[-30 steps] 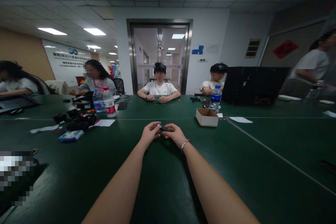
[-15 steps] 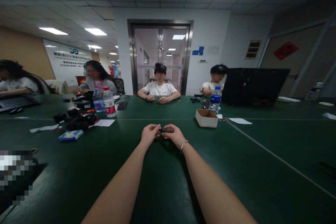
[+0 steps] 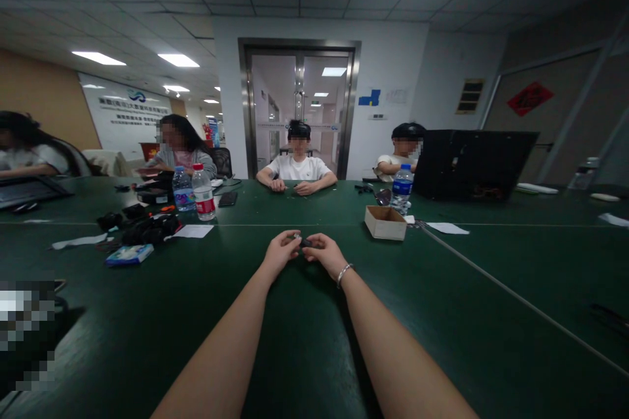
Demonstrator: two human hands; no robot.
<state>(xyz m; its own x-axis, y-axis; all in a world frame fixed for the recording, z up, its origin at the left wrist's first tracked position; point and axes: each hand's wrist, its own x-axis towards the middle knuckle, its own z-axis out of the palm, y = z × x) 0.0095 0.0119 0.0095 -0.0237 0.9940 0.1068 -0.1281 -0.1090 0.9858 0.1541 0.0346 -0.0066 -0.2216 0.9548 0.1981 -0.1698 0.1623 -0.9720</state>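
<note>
Both my arms reach forward over a dark green table (image 3: pixel 442 314). My left hand (image 3: pixel 281 252) and my right hand (image 3: pixel 324 253) meet at the table's middle, fingers curled round a small black object (image 3: pixel 305 243) pinched between them. A light tip shows at the object's left end. A thin bracelet (image 3: pixel 344 272) circles my right wrist. What the small object is I cannot make out.
An open cardboard box (image 3: pixel 386 222) stands to the right beyond my hands, a water bottle (image 3: pixel 401 189) behind it. Two bottles (image 3: pixel 195 192), black gear (image 3: pixel 147 229) and a blue packet (image 3: pixel 128 254) lie at left. A black laptop (image 3: pixel 472 163) stands at right. Several people sit opposite.
My hands have stayed together on the small object, with only slight finger shifts. A person who stood at the far right one second ago has gone out of view.
</note>
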